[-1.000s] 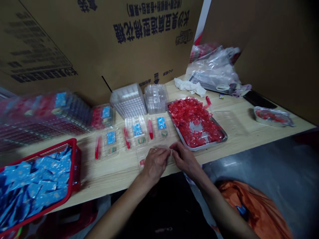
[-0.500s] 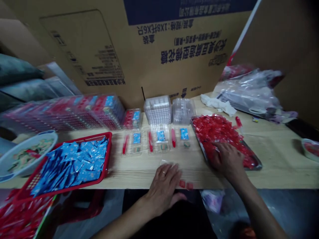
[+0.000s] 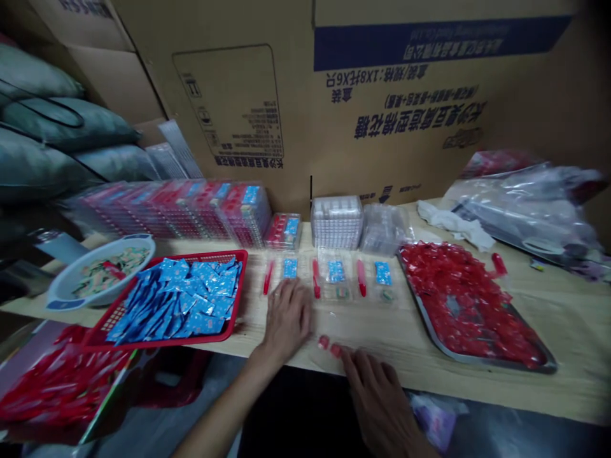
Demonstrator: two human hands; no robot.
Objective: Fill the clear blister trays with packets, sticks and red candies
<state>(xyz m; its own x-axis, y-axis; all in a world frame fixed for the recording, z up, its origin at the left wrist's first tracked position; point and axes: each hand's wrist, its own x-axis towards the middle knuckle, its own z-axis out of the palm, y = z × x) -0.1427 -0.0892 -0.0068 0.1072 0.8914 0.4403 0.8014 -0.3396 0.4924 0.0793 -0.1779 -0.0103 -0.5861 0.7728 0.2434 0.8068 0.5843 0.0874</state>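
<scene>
Head view: left hand (image 3: pixel 286 315) flat on the tabletop (image 3: pixel 410 356) just below a clear plastic tray (image 3: pixel 289 270), fingers spread and empty, right hand (image 3: pixel 377 401) with fingers loosely open, holding nothing, just beside two red candies (image 3: pixel 323 342).

Left hand (image 3: pixel 286 316): flat on the table, near a red plastic basket (image 3: pixel 242 292) of blue sachets (image 3: pixel 200 299).
Right hand (image 3: pixel 377 399): fingers just beside two red candies (image 3: pixel 323 342).
Right of frame: steel tray (image 3: pixel 477 359) heaped with red sweets (image 3: pixel 463 299).
</scene>
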